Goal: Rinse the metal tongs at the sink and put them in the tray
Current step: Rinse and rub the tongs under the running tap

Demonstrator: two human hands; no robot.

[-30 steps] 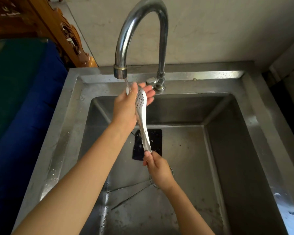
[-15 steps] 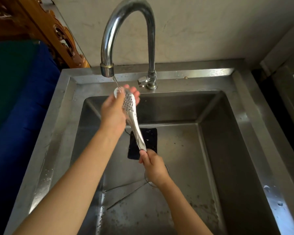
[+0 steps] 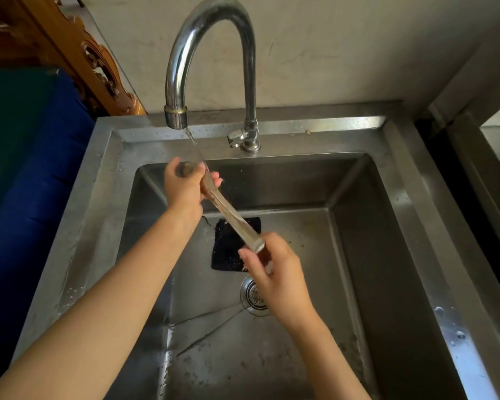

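Stainless steel fills the head view: a deep sink (image 3: 358, 180) with a gooseneck faucet (image 3: 211, 33) running a thin stream of water (image 3: 195, 144) onto the metal tongs (image 3: 231, 219). Those tongs slant across the basin, their working end up under the stream and the hinge end lower, so the runoff likely falls toward the drain strainer (image 3: 253, 295). The left hand (image 3: 185, 187) is wrapped around the upper end, seemingly rubbing it where the water lands, while the right hand (image 3: 274, 269) pinches the hinge end to steady and angle the tool. A dark mat (image 3: 228, 252) lies on the basin floor beneath. No tray is visible, so rinsing looks to be the step in hand, with the tray step not yet done.
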